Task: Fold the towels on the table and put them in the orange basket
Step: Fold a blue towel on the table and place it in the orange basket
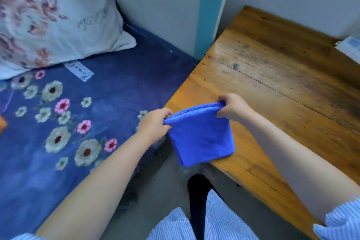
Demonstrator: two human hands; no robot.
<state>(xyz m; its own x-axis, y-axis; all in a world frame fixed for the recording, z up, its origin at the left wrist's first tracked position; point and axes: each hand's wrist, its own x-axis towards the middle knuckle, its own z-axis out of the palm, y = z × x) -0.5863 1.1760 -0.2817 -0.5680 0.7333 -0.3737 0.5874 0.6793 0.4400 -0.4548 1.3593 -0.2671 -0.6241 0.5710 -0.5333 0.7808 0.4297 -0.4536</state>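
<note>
A blue towel, folded double, hangs in the air over the near left corner of the wooden table. My left hand pinches its upper left corner. My right hand pinches the upper right corner. The folded top edge is stretched between both hands and the lower part hangs down past the table's edge. A small orange piece shows at the far left edge of the frame; I cannot tell whether it is the basket.
A bed with a dark blue flowered sheet lies left of the table, with a flowered pillow at its head. A white box sits at the table's far right. Grey floor lies between bed and table.
</note>
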